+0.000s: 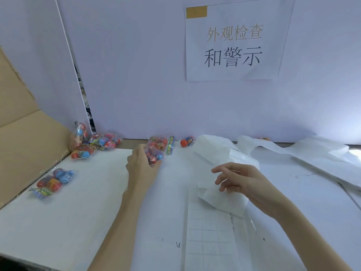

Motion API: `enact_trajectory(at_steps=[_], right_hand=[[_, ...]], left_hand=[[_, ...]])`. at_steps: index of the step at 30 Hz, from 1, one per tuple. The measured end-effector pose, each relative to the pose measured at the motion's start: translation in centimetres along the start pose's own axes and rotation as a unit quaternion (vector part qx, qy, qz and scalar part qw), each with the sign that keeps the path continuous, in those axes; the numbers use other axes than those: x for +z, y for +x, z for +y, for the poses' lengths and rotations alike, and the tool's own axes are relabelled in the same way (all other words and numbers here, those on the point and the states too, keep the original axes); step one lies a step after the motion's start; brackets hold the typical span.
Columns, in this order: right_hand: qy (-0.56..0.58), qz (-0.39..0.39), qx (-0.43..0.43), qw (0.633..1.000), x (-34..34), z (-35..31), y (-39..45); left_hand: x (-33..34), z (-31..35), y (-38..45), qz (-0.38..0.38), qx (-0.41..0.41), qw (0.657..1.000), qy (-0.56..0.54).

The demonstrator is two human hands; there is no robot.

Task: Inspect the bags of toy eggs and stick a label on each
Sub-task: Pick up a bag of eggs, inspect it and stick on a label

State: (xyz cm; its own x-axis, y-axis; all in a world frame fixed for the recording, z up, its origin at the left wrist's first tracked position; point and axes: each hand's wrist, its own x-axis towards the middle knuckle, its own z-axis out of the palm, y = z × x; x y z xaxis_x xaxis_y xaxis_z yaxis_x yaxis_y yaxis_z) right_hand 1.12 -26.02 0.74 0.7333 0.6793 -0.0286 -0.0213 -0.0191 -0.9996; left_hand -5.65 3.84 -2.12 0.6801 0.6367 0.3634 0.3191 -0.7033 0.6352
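Head view: a paper sign (pixel 233 43) on the back wall reads "外观检查 和警示", with a tan rectangle at its top left corner. The left hand (pixel 141 165) grips a bag of toy eggs (pixel 155 150) mid-desk near the rear edge; the right hand (pixel 239 179) hangs with fingers loosely spread, holding nothing, over a curled white sheet (pixel 218 196). More bags (pixel 91 142) lie at the far left by cardboard (pixel 21 133), another bag (pixel 53 179) near the left edge; the white desk (pixel 78 212) lies bare in front.

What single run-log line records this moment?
left hand: holds bag of toy eggs | right hand: open over label sheet | other bags: left edge of table
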Motion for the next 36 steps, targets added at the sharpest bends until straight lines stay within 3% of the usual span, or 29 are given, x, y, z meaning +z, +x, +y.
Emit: enact_trajectory(at_steps=[5, 13, 15, 17, 20, 22, 29, 36], right_hand=[[-0.032, 0.055, 0.002, 0.998, 0.8, 0.5, 0.2], [0.053, 0.104, -0.018, 0.993, 1.2, -0.3, 0.2], [0.057, 0.129, -0.023, 0.99, 1.0, -0.2, 0.1], [0.06, 0.136, -0.024, 0.989, 0.9, -0.2, 0.1], [0.057, 0.13, -0.023, 0.99, 0.8, -0.2, 0.1], [0.062, 0.124, -0.022, 0.99, 0.7, -0.2, 0.1], [0.077, 0.124, -0.017, 0.989, 0.9, -0.5, 0.0], [0.103, 0.133, -0.007, 0.986, 1.4, -0.4, 0.3]], left_hand=[[0.4, 3.6, -1.9, -0.034, 0.155, 0.969, -0.191], [2.6, 7.3, -5.4, -0.172, 0.326, 0.909, -0.196], [2.6, 7.7, -5.8, -0.2, 0.306, 0.903, -0.225], [2.6, 8.3, -6.0, -0.212, 0.219, 0.901, -0.309], [2.7, 8.7, -5.7, -0.179, 0.052, 0.901, -0.392], [2.8, 8.3, -5.2, -0.154, 0.007, 0.906, -0.395], [2.3, 7.8, -4.4, -0.17, -0.03, 0.88, -0.443], [2.7, 8.2, -5.3, -0.129, 0.062, 0.922, -0.36]])
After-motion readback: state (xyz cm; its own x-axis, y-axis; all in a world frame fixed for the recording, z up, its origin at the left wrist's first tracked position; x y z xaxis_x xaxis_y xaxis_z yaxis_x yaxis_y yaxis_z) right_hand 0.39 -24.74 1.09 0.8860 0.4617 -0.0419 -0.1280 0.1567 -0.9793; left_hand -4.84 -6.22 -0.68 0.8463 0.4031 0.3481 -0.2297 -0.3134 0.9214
